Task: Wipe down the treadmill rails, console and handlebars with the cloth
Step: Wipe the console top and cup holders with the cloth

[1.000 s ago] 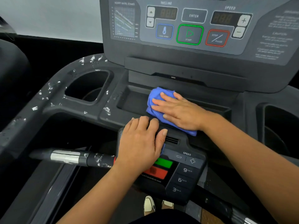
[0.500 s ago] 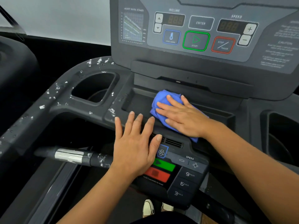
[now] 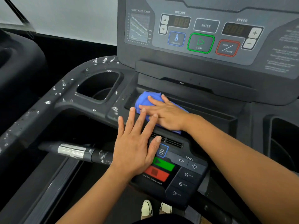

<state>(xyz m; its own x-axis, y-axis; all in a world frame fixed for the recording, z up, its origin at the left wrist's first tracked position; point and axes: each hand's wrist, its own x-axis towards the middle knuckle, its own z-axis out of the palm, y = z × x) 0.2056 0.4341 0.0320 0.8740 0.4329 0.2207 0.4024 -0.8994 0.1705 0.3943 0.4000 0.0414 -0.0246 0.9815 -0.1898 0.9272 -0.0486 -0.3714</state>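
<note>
A blue cloth lies bunched in the shallow tray under the treadmill console. My right hand presses flat on the cloth with straight fingers. My left hand lies flat with spread fingers on the lower control pad, its fingertips reaching the cloth's near edge. The left rail is flecked with white spots. A handlebar with a silver sensor band runs below it, also spotted.
A cup holder opens left of the tray, another at the right edge. The lower pad carries green and red buttons and speed keys. My shoes stand on the belt below. A neighbouring machine stands at left.
My left hand's fingers went from curled over the pad's top edge to straight and spread, reaching towards the cloth. My right hand stayed pressed on the cloth.
</note>
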